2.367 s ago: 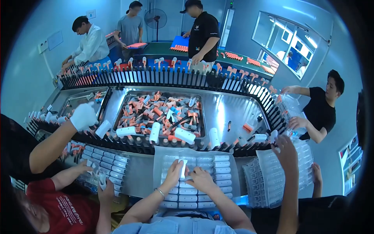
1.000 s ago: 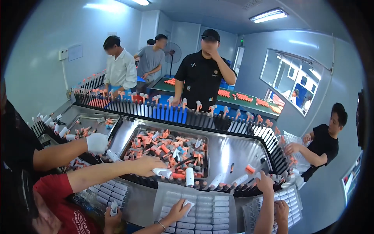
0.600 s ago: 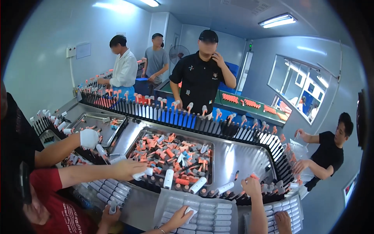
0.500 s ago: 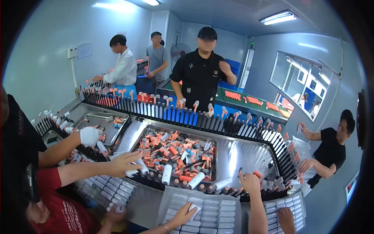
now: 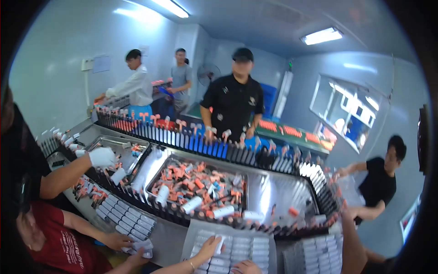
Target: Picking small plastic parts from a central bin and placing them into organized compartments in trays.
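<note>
My left hand (image 5: pixel 207 252), with a bracelet at its wrist, is closed on a white casing (image 5: pixel 221 245). It is above a clear plastic tray (image 5: pixel 188 244) lined with rows of white, oblong casings. At the tray's front right is my right hand (image 5: pixel 247 266), partly cut off by the lower edge. Its fingers are bent downward, and what they may hold is hidden. Beyond the tray runs a black rack (image 5: pixel 175 216) of upright posts, several of which carry white casings (image 5: pixel 191 205). Inside the rack, a metal tray (image 5: pixel 247 180) holds a heap of orange, grey and blue parts.
On my left, a co-worker in red holds white casings (image 5: pixel 141 246) beside another filled tray (image 5: pixel 124 215). A white-gloved hand (image 5: pixel 103 157) reaches in farther back. To the right are another casing tray (image 5: pixel 315 255) and a co-worker's arm (image 5: pixel 354 242). A person in black stands across the table.
My right hand has come back from the rack to the casing tray. My left hand has shifted slightly left with its casing. The red-sleeved arm has drawn back from the rack.
</note>
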`<state>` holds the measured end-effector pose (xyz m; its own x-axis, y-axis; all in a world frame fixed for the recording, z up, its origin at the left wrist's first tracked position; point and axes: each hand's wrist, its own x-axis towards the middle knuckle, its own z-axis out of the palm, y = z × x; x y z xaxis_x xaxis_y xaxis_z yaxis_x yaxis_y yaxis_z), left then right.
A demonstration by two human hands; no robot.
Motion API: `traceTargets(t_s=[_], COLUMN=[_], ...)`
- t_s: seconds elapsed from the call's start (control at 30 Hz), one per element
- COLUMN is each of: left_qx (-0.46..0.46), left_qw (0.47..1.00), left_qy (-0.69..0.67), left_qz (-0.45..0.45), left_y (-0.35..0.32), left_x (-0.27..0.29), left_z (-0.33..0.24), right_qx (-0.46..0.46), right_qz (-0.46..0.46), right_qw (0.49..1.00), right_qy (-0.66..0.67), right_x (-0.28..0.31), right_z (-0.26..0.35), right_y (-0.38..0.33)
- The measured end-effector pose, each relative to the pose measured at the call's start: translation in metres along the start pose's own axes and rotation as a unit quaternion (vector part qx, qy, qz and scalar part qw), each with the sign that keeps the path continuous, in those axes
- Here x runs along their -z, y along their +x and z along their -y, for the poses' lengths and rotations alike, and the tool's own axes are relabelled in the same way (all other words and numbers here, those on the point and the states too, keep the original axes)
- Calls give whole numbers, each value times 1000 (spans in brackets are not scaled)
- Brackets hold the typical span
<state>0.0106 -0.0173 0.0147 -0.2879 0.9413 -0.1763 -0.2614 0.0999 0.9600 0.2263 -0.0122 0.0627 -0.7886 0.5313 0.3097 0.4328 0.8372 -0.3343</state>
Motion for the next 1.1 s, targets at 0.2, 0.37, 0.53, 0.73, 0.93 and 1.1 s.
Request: traceTargets(t_s=[0.2, 0.37, 0.53, 0.73, 0.93, 1.1], left_qx=[47, 28, 5, 9, -12, -147], left_qw=[990, 996, 1000, 1000, 999, 989], left_qy=[-130, -83, -4, 19, 18, -28], left_qz=[-37, -7, 7, 22, 38, -6], left_y=[27, 21, 9, -9, -5, -1], left_x=[5, -14, -13, -19, -28, -47], left_z=[7, -1, -6, -10, -39, -104], right_qx=[-52, -60, -99, -186, -319, -338], right_qz=[121, 92, 107, 49, -104, -94], right_qw=[987, 994, 988, 976, 916, 896], right_qy=[-87, 3, -43, 104, 220, 273], right_x=[-13, -2, 1, 16, 11, 13], right_z=[2, -18, -14, -13, -39, -45], right_y=[7, -7, -18, -30, -24, -8])
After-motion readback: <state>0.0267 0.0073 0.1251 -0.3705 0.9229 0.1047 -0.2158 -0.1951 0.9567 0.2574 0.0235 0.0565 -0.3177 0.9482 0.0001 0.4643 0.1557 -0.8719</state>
